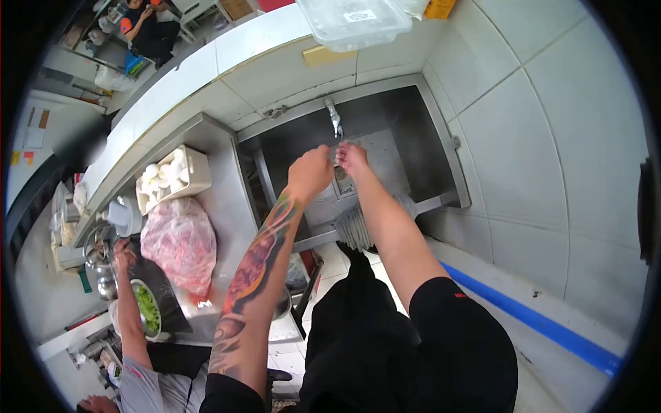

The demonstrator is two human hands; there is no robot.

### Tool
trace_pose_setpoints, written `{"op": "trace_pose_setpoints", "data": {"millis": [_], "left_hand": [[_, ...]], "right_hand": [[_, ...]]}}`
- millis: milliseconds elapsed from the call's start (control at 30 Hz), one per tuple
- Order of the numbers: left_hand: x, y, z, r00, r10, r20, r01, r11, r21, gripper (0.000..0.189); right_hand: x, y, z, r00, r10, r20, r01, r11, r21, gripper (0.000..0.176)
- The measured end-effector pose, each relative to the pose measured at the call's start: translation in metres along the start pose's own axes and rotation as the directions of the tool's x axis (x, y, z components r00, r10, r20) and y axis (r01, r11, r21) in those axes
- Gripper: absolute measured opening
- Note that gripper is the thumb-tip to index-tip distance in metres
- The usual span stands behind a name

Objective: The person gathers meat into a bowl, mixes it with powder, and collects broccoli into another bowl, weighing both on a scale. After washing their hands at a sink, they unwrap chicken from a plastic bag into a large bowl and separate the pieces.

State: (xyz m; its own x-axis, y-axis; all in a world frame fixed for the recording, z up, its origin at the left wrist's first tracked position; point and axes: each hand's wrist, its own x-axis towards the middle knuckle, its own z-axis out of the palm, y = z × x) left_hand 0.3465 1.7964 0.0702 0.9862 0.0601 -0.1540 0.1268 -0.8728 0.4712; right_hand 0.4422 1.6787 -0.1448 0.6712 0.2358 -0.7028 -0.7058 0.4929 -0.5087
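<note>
Under the metal faucet point(334, 118), both my hands are close together over the steel sink point(430, 138). My left hand point(311, 170) is closed, its back toward me, and whatever its fingers hold is hidden. Just to its right, my right hand point(352, 158) has curled fingers below the spout. Something small and dull shows between the hands, too small to name. A grey stringy cloth, like a mop head point(353, 228), hangs over the sink's front edge beneath my right forearm.
Left of the sink, a steel counter point(231, 165) holds a white crate point(200, 168) of eggs and a plastic bag of raw meat point(180, 241). A co-worker's arm point(131, 303) reaches beside a bowl of chopped greens point(147, 308). A clear plastic tub point(358, 31) stands on the ledge.
</note>
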Motion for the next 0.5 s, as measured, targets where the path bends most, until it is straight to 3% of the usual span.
{"op": "trace_pose_setpoints", "data": {"millis": [133,200,300,333,367,400,433,467,500], "left_hand": [[0.052,0.021,0.02,0.991,0.062,0.118,-0.057,0.997,-0.05,0.027],[0.052,0.025,0.022,0.971,0.237,-0.014,-0.232,0.936,-0.263,0.026],[0.046,0.013,0.023,0.965,0.234,-0.122,-0.264,0.874,-0.408,0.026],[0.043,0.004,0.027,0.962,0.214,-0.167,-0.269,0.829,-0.491,0.025],[0.037,-0.006,0.031,0.963,0.214,-0.166,-0.269,0.827,-0.493,0.025],[0.03,-0.016,0.036,0.986,0.119,-0.118,-0.166,0.8,-0.577,0.025],[0.023,-0.025,0.041,0.998,0.027,-0.061,-0.06,0.757,-0.65,0.026],[0.017,-0.034,0.045,0.998,0.026,-0.057,-0.057,0.758,-0.65,0.026],[0.011,-0.043,0.05,1.0,-0.024,0.001,0.019,0.757,-0.653,0.024]], "right_hand": [[0.025,0.008,0.002,0.991,-0.084,0.107,0.072,0.992,0.104,0.017],[0.028,0.007,-0.004,0.967,0.011,0.256,-0.065,0.976,0.206,0.014],[0.032,-0.006,-0.01,0.871,0.102,0.48,-0.275,0.912,0.305,0.016],[0.036,-0.007,-0.004,0.872,0.101,0.479,-0.272,0.913,0.304,0.016],[0.042,-0.005,0.006,0.969,-0.007,0.245,-0.034,0.986,0.161,0.019],[0.046,-0.003,0.013,0.986,-0.167,0.023,0.168,0.985,-0.042,0.023],[0.033,-0.01,0.023,0.99,-0.139,0.01,0.139,0.989,-0.045,0.027],[0.028,-0.012,0.022,0.991,-0.137,0.008,0.137,0.99,-0.044,0.027],[0.023,-0.014,0.021,0.989,-0.143,0.047,0.145,0.988,-0.057,0.021]]}}
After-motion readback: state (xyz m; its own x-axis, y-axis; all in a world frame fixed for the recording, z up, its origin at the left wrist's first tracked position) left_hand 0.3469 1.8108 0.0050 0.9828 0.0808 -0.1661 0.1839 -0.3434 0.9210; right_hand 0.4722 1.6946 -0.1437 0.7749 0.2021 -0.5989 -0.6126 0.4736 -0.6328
